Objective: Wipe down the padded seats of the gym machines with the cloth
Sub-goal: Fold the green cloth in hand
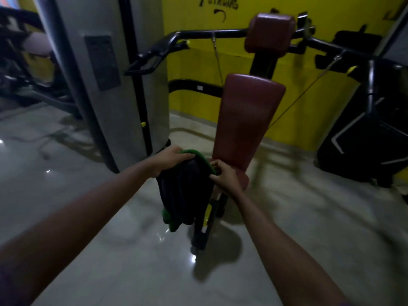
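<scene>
A dark cloth with a green edge (185, 191) hangs between my two hands in front of a gym machine. My left hand (169, 159) grips its top left corner. My right hand (223, 175) pinches its top right edge. Right behind the cloth stands the machine's maroon padded backrest (247, 115), upright and tilted back. A sliver of the maroon seat pad (242, 180) shows past my right hand; the cloth and hand hide most of it. A maroon head pad (270, 32) sits higher up on the black frame.
A grey weight-stack housing (114, 85) stands close on the left. Black handle arms (154, 56) and cables reach out on both sides of the machine. The yellow wall (298, 102) is behind it, another dark machine (371, 133) at the right. The glossy tiled floor (110, 250) spreads below.
</scene>
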Motion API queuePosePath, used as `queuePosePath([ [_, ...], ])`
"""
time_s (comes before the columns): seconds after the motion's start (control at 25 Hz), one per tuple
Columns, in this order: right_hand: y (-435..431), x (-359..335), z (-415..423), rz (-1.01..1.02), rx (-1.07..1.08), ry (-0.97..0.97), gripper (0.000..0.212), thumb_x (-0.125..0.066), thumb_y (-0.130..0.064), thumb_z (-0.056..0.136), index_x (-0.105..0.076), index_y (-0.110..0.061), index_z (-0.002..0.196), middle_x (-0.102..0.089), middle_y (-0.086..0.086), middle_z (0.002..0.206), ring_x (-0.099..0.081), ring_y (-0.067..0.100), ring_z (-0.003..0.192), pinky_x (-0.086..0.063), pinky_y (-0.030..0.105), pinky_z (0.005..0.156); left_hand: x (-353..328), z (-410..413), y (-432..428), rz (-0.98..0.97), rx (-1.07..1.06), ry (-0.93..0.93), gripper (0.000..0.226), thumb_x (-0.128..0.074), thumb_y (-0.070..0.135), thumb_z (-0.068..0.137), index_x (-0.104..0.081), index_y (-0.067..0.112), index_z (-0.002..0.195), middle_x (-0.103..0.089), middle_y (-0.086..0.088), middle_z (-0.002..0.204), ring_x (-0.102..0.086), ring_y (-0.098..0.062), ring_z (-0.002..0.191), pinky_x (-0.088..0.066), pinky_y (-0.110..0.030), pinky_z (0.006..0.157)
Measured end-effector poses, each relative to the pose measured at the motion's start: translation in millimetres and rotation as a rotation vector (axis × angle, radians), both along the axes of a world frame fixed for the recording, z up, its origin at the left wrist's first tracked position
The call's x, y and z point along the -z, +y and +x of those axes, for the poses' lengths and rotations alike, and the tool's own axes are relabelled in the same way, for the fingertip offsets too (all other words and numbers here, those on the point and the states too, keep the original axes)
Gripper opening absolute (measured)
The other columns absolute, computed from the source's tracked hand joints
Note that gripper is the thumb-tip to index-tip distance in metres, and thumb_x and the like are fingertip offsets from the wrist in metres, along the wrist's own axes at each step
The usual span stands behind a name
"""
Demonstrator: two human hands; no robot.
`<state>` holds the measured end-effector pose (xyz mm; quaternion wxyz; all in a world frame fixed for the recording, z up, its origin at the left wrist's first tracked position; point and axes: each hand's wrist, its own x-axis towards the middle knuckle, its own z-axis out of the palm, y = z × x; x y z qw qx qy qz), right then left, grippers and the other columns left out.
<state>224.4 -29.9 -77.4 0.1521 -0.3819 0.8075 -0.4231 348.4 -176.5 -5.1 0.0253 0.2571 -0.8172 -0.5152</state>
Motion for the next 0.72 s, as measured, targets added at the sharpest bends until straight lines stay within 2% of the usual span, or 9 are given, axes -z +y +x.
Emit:
queuePosePath([
  [0.12, -36.5, 28.1, 28.6, 0.053, 0.038, -0.078, 0.017, -0.055, -0.006, 0.090, -0.066, 0.003, 0.100, -0.064, 0.010, 0.088, -0.057, 0.016, 0.084, -0.036, 0.018, 0.057, 15.8, 42.1, -46.3, -0.006, -0.085, -0.067, 0.035, -0.057, 0.034, 0.091, -0.067, 0.000, 0.097, -0.065, -0.014, 0.087, -0.062, -0.025, 0.080, -0.049, -0.035, 0.078],
  [0.2, -69.2, 28.0, 49.7, 0.049, 0.000, -0.116, 0.021, -0.051, -0.012, 0.095, -0.067, 0.000, 0.097, -0.060, 0.008, 0.083, -0.054, 0.015, 0.074, -0.035, 0.019, 0.052, 32.0, 74.5, -84.4, -0.313, 0.001, -0.222, 0.040, -0.060, 0.043, 0.087, -0.066, 0.005, 0.099, -0.064, -0.010, 0.089, -0.061, -0.022, 0.083, -0.047, -0.032, 0.077],
  [0.28, -102.8, 14.7, 70.8, 0.106, -0.125, -0.064, 0.022, -0.053, -0.024, 0.094, -0.069, -0.009, 0.095, -0.062, 0.006, 0.081, -0.055, 0.015, 0.071, -0.037, 0.026, 0.058, 49.9, 102.1, -111.1, -0.662, 0.103, -0.398, 0.042, -0.063, 0.049, 0.082, -0.061, 0.013, 0.104, -0.063, -0.004, 0.095, -0.060, -0.021, 0.088, -0.050, -0.032, 0.079],
  [0.32, -120.7, 5.9, 81.4, 0.169, -0.208, -0.004, 0.020, -0.056, -0.028, 0.093, -0.069, -0.015, 0.089, -0.062, 0.005, 0.079, -0.055, 0.016, 0.071, -0.036, 0.028, 0.060, 59.4, 111.4, -121.7, -0.773, 0.131, -0.413, 0.041, -0.065, 0.044, 0.081, -0.059, 0.014, 0.108, -0.064, -0.005, 0.101, -0.060, -0.022, 0.094, -0.050, -0.035, 0.082],
  [0.4, -152.7, -9.1, 101.4, 0.273, -0.323, 0.082, 0.019, -0.060, -0.036, 0.088, -0.063, -0.025, 0.073, -0.059, 0.001, 0.069, -0.052, 0.013, 0.064, -0.033, 0.029, 0.057, 70.8, 123.3, -137.2, -0.868, 0.148, -0.251, 0.035, -0.064, 0.020, 0.079, -0.058, 0.011, 0.113, -0.062, -0.009, 0.110, -0.058, -0.026, 0.103, -0.047, -0.035, 0.084],
  [0.48, -170.7, -16.0, 113.0, 0.291, -0.325, 0.127, 0.023, -0.064, -0.041, 0.085, -0.060, -0.027, 0.067, -0.058, -0.002, 0.064, -0.050, 0.010, 0.061, -0.032, 0.027, 0.054, 75.8, 128.6, -148.9, -0.762, 0.164, -0.016, 0.038, -0.060, 0.003, 0.078, -0.056, 0.006, 0.116, -0.062, -0.013, 0.111, -0.059, -0.026, 0.104, -0.044, -0.032, 0.084],
  [0.6, -174.0, -16.8, 109.0, 0.256, -0.217, 0.097, 0.021, -0.069, -0.035, 0.081, -0.070, -0.014, 0.080, -0.069, 0.008, 0.079, -0.058, 0.013, 0.071, -0.040, 0.027, 0.061, 76.8, 138.2, -168.4, -0.580, 0.329, 0.167, 0.050, -0.054, -0.004, 0.085, -0.040, 0.020, 0.126, -0.062, -0.010, 0.116, -0.060, -0.018, 0.098, -0.052, -0.033, 0.085],
  [0.64, -171.0, -16.6, 105.2, 0.237, -0.175, 0.067, 0.023, -0.071, -0.034, 0.080, -0.072, -0.011, 0.082, -0.071, 0.010, 0.082, -0.060, 0.015, 0.073, -0.043, 0.028, 0.064, 79.0, 137.6, -175.1, -0.627, 0.410, 0.201, 0.050, -0.052, -0.003, 0.087, -0.040, 0.027, 0.125, -0.061, -0.008, 0.118, -0.061, -0.019, 0.099, -0.053, -0.035, 0.084],
  [0.72, -164.1, -14.2, 99.4, 0.195, -0.073, 0.017, 0.025, -0.074, -0.035, 0.077, -0.074, -0.010, 0.083, -0.072, 0.008, 0.082, -0.066, 0.016, 0.076, -0.049, 0.033, 0.068, 81.4, 128.3, -186.9, -0.790, 0.525, 0.164, 0.043, -0.049, -0.002, 0.089, -0.053, 0.025, 0.123, -0.059, -0.006, 0.124, -0.061, -0.024, 0.105, -0.052, -0.035, 0.085],
])
